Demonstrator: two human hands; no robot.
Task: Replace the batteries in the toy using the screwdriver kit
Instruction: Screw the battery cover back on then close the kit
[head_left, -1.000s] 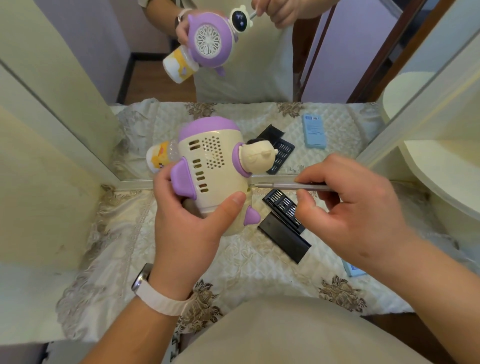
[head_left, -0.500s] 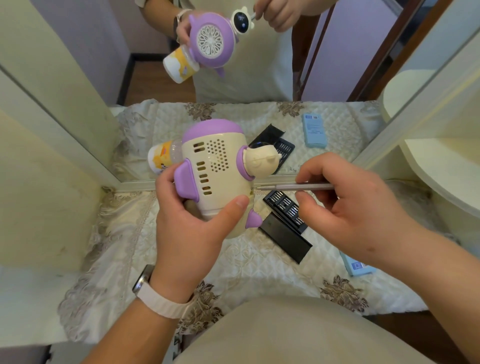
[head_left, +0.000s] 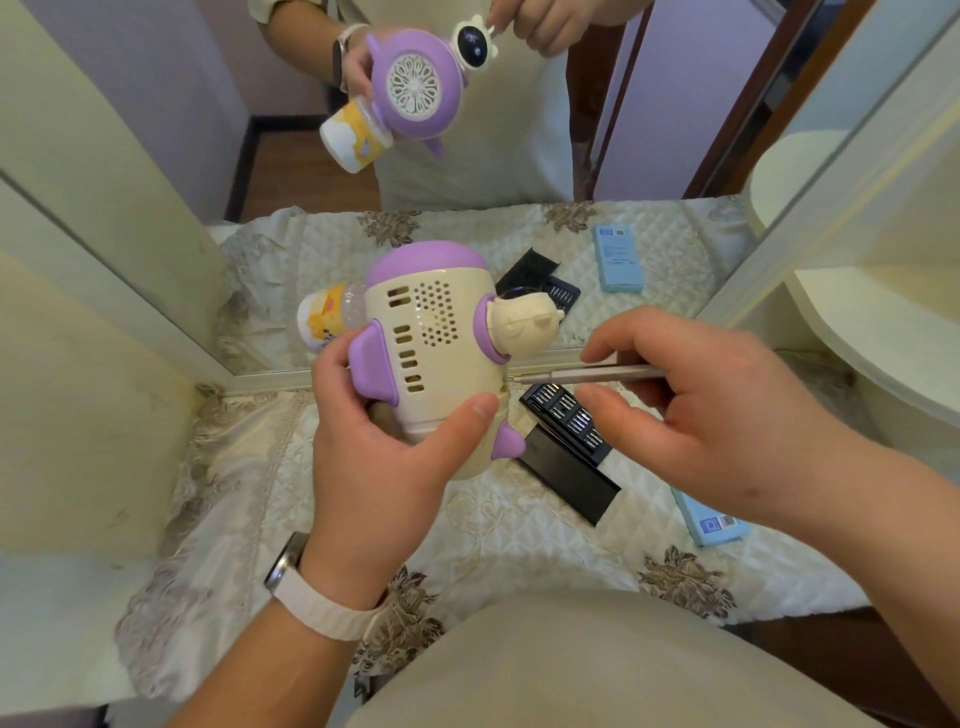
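Observation:
A cream and purple toy (head_left: 434, 343) with vent slots and a small figure head is held up above the table, its back toward me. My left hand (head_left: 384, 457) grips it from below, thumb across its lower body. My right hand (head_left: 691, 410) pinches a slim silver screwdriver (head_left: 587, 375) that lies level, its tip against the toy's right side near the thumb. Under the hands, on the quilted cloth, the black screwdriver kit (head_left: 566, 418) lies open with its rows of bits showing, and its black sleeve (head_left: 571, 480) sits beside it.
A mirror (head_left: 519, 156) stands right behind the table and reflects the toy, the hands and the kit. A light blue box (head_left: 714, 519) lies at the right on the patterned cloth (head_left: 291, 493). A cream shelf (head_left: 883, 332) juts in at the right.
The toy and both hands have shifted slightly to the right and up. The screwdriver tip stays at the toy's right side. More of the blue box shows below my right wrist.

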